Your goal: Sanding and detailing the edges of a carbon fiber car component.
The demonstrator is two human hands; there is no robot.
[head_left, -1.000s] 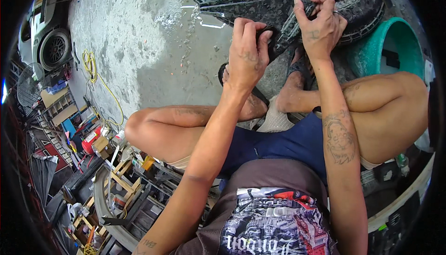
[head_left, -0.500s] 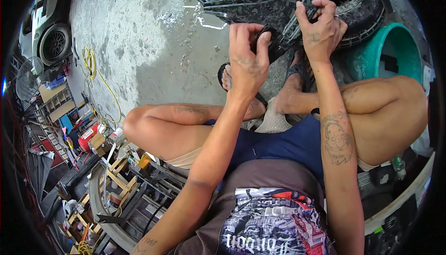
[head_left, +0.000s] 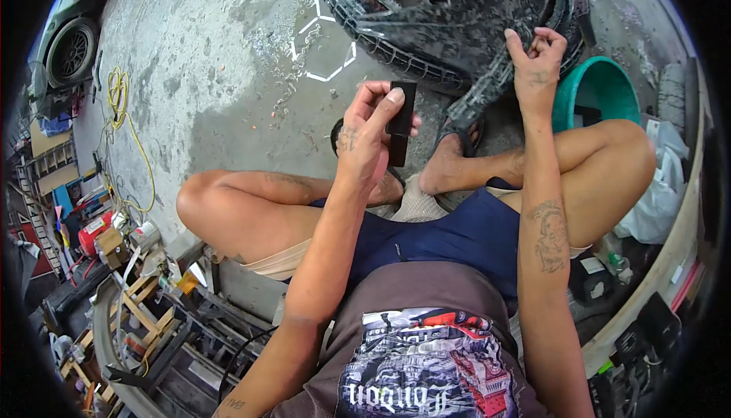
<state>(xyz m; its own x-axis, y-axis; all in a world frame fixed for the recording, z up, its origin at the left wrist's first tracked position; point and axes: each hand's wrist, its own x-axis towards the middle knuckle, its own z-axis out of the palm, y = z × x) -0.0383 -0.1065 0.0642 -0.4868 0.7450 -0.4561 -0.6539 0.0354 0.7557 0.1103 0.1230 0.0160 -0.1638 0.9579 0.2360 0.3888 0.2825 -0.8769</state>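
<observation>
Bright even daylight, soft shadows, glare on the wet black tyre (head_left: 457, 22) at 12 o'clock, sharp centre, heavy fisheye bending and black vignette at rim.

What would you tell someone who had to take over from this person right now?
Left hand: lifted in front of the body, fingers pinching a small flat black block upright.
Right hand: up at the black patterned car part, fingers curled on its near edge.
The part lies on the concrete floor past the bare feet, with a teal bucket to its right.
Done: the block is off the part and in hand.
Left: the block is not touching the part; the right hand grips the edge.
</observation>
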